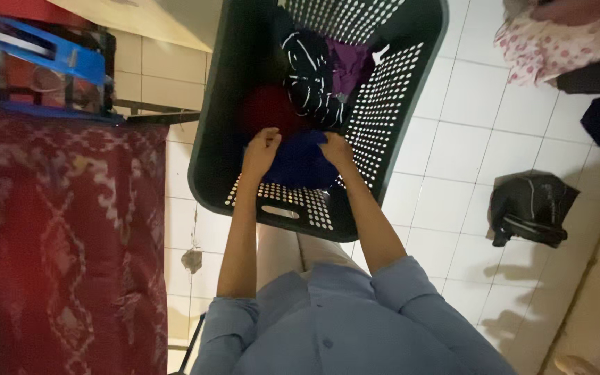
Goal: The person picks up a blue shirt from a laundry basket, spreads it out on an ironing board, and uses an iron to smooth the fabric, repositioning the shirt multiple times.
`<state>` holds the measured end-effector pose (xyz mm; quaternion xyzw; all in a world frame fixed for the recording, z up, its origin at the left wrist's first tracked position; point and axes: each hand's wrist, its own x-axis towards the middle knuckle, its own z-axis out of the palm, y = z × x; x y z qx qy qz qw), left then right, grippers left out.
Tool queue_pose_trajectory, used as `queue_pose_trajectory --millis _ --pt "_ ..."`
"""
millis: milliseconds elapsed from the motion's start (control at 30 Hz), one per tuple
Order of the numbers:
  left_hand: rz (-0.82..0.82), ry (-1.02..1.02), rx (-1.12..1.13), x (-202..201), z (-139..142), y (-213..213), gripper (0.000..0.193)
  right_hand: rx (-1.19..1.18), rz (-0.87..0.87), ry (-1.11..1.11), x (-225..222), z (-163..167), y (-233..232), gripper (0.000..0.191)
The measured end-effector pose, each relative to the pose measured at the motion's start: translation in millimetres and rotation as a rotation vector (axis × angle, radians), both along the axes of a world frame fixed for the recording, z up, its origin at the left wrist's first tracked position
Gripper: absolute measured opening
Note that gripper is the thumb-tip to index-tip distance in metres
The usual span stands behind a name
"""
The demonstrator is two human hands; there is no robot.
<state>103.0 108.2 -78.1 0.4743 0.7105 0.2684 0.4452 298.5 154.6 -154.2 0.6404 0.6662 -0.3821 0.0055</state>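
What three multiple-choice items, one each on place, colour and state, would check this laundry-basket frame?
1. Where does the blue garment lie?
A. inside the dark basket
B. on the tiled floor
C. on the red patterned cloth

2. What colour is the crumpled bag on the floor?
A. white
B. black
C. yellow

3. How are the hands placed?
A. both empty, raised above the basket
B. only one touches cloth
C. left hand and right hand both closed on the blue garment

Answers: 1 A, the garment sits within the basket's perforated walls. 2 B, the bag is black against pale tiles. 3 C, both fists pinch the garment's edges.
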Motion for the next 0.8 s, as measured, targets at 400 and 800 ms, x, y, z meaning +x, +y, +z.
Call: queue_pose_trajectory --millis 400,800 --pt "0.144 -0.041 0.779 3 105 -44 0.106 -0.354 -0.055 1.339 -44 179 24 0.051" --pt "0.762 -0.572 0.67 -95 103 -143 0.053 -1.153 0.178 1.88 -147 242 -32 0.038"
